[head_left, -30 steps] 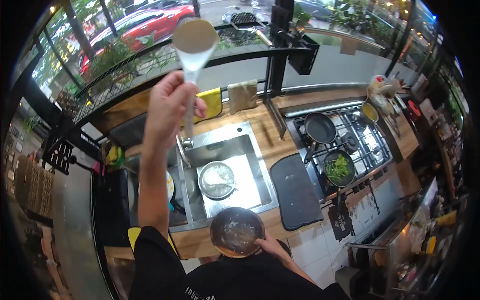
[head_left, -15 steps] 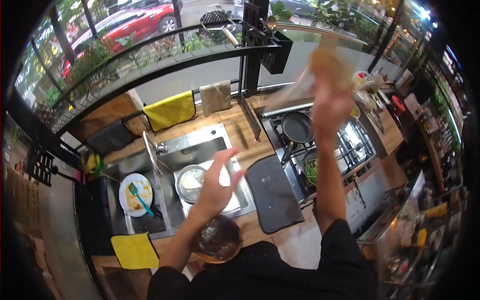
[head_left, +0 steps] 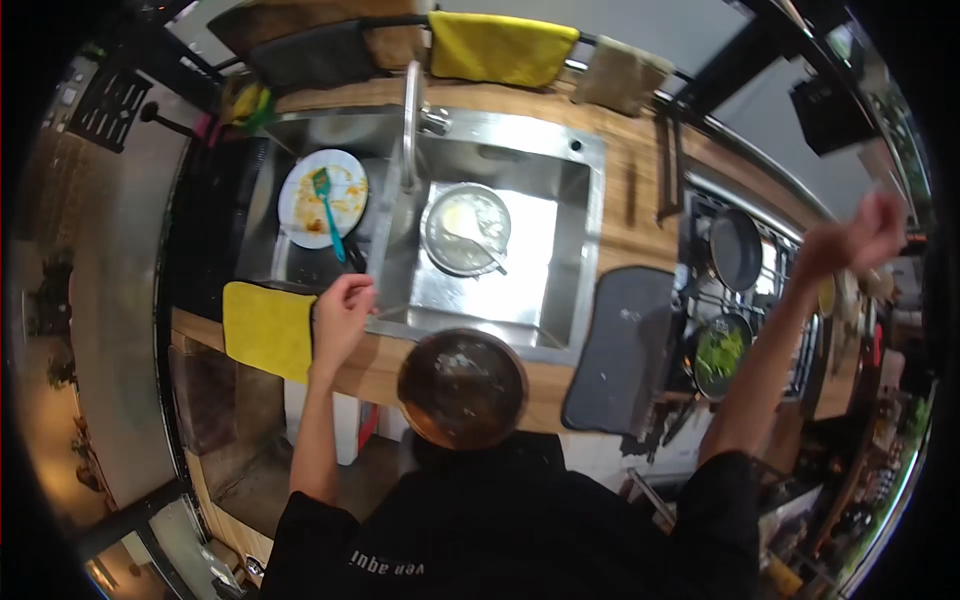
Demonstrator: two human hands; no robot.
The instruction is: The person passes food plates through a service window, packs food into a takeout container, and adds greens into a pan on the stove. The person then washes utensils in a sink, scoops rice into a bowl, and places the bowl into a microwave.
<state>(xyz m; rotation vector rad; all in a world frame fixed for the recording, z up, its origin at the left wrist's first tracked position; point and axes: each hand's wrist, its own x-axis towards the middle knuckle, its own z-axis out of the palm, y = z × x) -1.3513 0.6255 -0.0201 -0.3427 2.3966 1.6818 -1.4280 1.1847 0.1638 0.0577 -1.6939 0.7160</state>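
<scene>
My left hand [head_left: 343, 310] is above the counter's front edge, right beside a yellow cloth [head_left: 268, 328]. Its fingers are curled together with nothing visible in them. Far to the right, beyond the stove, my right hand [head_left: 875, 235] is raised and smeared by motion, so its fingers and anything in them cannot be made out. A dark round bowl [head_left: 462, 388] with whitish residue is at the counter edge against my body, touched by neither hand. In the sink basin [head_left: 560, 230] stands a metal pot [head_left: 433, 232] with cloudy liquid and a pale spoon [head_left: 482, 248].
A white plate [head_left: 345, 205] with orange residue and a teal utensil [head_left: 329, 215] lies in the left basin. A dark mat [head_left: 620, 350] separates sink and stove. On the stove are a dark pan [head_left: 735, 250] and a pan of greens [head_left: 720, 352]. The faucet [head_left: 411, 130] rises between the basins.
The view has turned down towards the sink. My left hand has left the space over the pot and its spread fingers have curled. The utensil seen raised earlier no longer shows.
</scene>
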